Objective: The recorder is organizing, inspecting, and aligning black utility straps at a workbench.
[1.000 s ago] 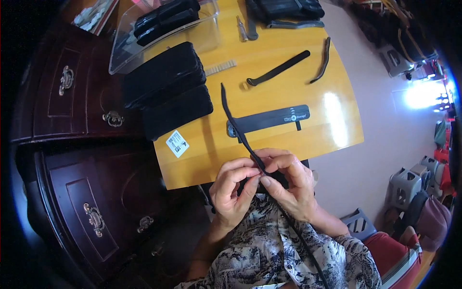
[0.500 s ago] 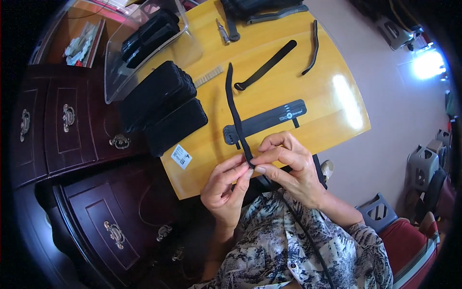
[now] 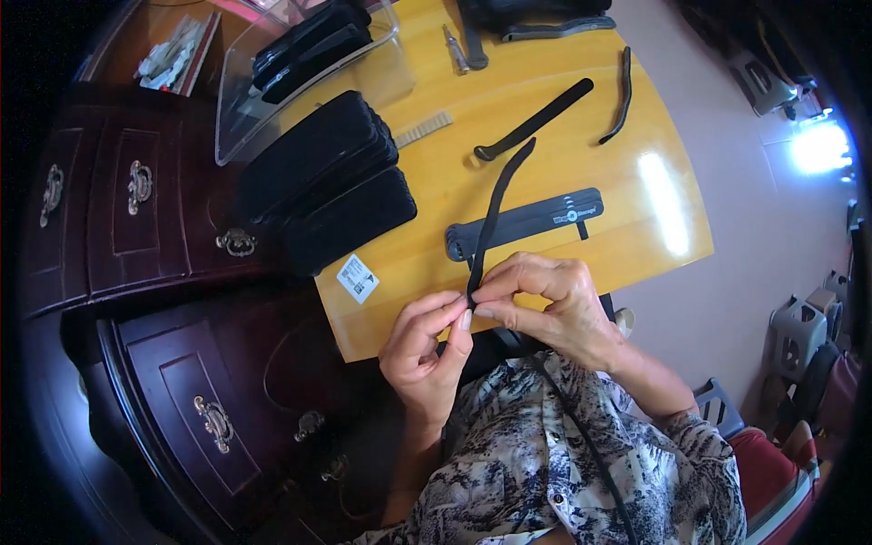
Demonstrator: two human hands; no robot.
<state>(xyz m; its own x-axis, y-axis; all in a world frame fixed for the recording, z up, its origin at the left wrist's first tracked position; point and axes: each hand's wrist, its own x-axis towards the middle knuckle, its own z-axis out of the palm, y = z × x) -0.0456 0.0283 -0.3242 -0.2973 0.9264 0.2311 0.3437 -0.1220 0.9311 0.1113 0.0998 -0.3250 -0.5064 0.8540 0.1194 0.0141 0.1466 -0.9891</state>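
Observation:
My left hand (image 3: 427,343) pinches the lower end of a narrow black strap (image 3: 495,213) between thumb and fingers. My right hand (image 3: 545,304) pinches the same end from the other side, and the fingertips of both hands nearly meet there. From that grip the strap's free length rises away from me, bending right near its tip. Just beyond it lies a stack of flat dark straps with a pale print (image 3: 536,218) on the yellow table (image 3: 400,318). Another black strap with a looped end (image 3: 536,118) rests farther back.
Stacked black strap bundles (image 3: 318,163) and a white label (image 3: 357,279) are at the table's left. Behind them a clear plastic bin (image 3: 386,45) holds more black pieces. A thin strap (image 3: 622,95) lies at the right, a small pen-like tool (image 3: 455,50) at the back. Dark wooden drawers (image 3: 191,381) stand left.
The strap's free end has swung to the right, from leaning left to leaning right. Both hands keep their pinch at its lower end. The whole view has shifted slightly.

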